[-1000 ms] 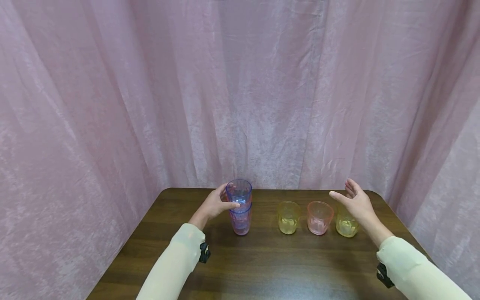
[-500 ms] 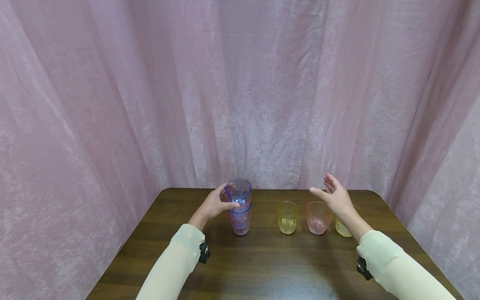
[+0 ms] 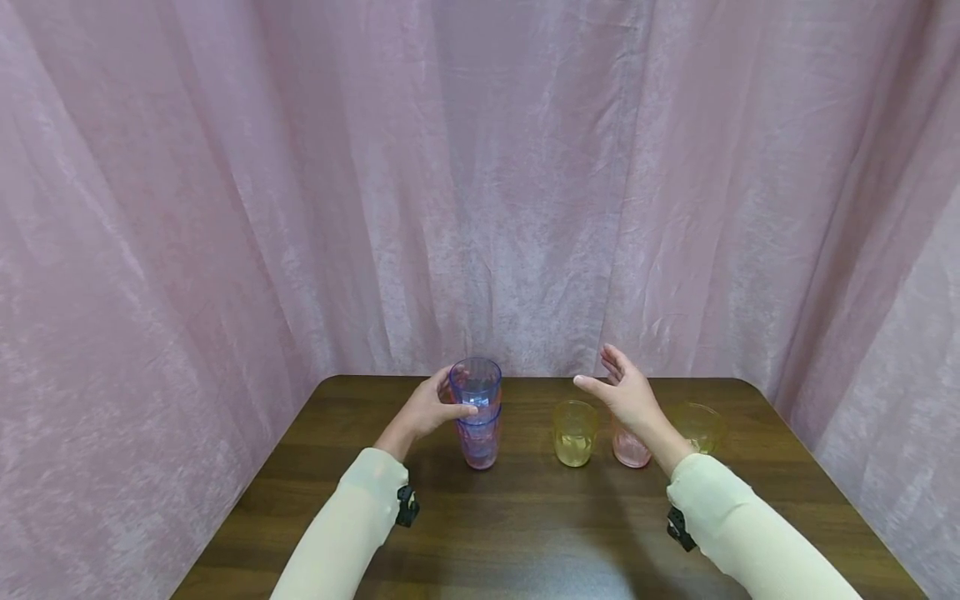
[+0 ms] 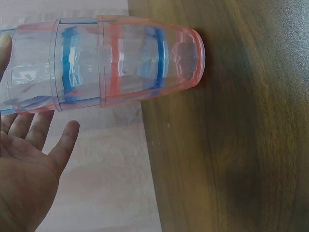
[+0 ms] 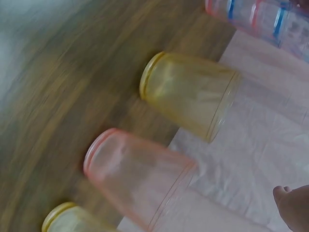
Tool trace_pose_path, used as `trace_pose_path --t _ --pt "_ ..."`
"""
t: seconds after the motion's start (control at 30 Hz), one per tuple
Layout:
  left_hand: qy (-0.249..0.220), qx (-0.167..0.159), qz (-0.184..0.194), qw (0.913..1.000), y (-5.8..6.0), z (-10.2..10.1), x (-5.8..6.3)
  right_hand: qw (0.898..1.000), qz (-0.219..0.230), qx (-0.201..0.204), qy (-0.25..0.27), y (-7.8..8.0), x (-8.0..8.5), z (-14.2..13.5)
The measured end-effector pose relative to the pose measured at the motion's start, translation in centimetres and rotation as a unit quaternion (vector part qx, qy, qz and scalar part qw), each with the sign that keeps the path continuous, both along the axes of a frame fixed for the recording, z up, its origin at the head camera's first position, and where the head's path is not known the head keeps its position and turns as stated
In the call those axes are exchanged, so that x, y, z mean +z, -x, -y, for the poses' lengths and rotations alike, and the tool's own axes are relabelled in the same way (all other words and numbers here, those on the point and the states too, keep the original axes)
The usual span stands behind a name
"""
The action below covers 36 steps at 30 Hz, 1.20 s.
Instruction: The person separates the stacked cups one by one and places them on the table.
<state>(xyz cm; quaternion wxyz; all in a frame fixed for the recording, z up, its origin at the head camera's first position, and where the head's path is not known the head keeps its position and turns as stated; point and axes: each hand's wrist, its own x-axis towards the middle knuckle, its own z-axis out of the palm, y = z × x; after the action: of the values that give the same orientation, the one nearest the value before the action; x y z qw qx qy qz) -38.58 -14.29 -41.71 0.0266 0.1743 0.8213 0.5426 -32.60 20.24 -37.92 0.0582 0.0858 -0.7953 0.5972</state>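
A tall stack of nested clear tumblers (image 3: 480, 446), tinted blue and pink, stands upright on the table left of centre. My left hand (image 3: 429, 410) grips its upper part, thumb in front and fingers behind. In the left wrist view the tumbler stack (image 4: 130, 63) has alternating blue and pink bands, with a pink base on the wood. My right hand (image 3: 628, 402) is in the air with fingers apart and holds nothing. Under and beside it stand a yellow tumbler (image 3: 575, 446), a partly hidden pink tumbler (image 3: 628, 450) and another yellow tumbler (image 3: 703, 423), partly behind my forearm.
The dark wooden table (image 3: 517, 533) has rounded back corners. A pink velvet curtain (image 3: 540, 208) hangs right behind its far edge and along both sides. The single tumblers form a row, with gaps between them, to the right of the stack.
My right hand has travelled left, from over the right-hand yellow tumbler, past the pink one, toward the left yellow tumbler. The left hand and the stack have stayed in place.
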Motion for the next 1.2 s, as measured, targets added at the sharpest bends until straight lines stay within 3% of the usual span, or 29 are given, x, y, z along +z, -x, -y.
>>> trace_pose_path --t 0.57,0.93,1.2 --pt "-0.007 -0.007 -0.007 0.9999 0.2 0.1 0.0 0.999 0.001 0.034 0.005 1.7 -0.9 6.0" --pt "-0.003 -0.03 -0.014 0.9994 0.2 0.0 0.1 0.999 0.023 0.048 -0.006 1.7 -0.8 9.0" --pt "-0.02 -0.021 -0.009 0.9995 0.3 0.0 -0.2 0.998 0.016 0.055 -0.025 2.1 -1.0 11.0"
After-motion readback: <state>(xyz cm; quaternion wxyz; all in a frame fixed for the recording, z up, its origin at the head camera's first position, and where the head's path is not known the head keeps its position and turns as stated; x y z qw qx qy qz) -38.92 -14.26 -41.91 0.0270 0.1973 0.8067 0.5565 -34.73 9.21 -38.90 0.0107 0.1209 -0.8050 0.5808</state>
